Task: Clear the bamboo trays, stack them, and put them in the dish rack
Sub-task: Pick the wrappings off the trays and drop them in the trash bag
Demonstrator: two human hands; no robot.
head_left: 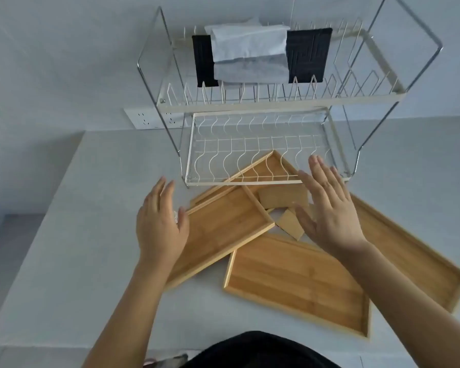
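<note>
Both hands open, fingers spread, gripping nothing: left hand [161, 224] and right hand [327, 208] just before the dish rack [252, 107]. Best to lift out the loose bamboo pieces [290, 223] before stacking the trays [298, 282].

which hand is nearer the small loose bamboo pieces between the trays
Right. The right hand hovers open directly beside the bamboo pieces, partly covering them; the left hand sits across a tray from them.

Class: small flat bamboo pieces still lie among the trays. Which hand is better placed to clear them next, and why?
Probably the right hand. It hovers open directly over the small bamboo pieces lying between the trays. The left hand, also open, sits at the left edge of the left tray, farther from them.
</note>
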